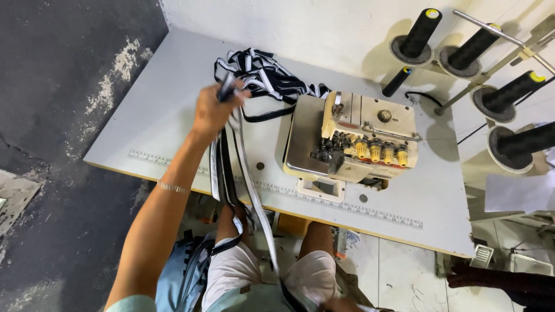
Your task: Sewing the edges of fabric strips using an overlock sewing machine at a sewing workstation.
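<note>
- At our lap, our right hand (338,304) barely shows at the picture's edge; we cannot tell its grip.
- Our left hand (213,111) is clamped on striped straps (224,167) hanging off the counter (144,133) edge; a loose fist could drop them.
- Beyond, the strap pile (260,72) lies beside the sewing machine (352,138); pulling could snag it.

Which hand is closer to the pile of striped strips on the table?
Left. The left hand grips strips beside the pile; the right hand is down at the lap.
</note>
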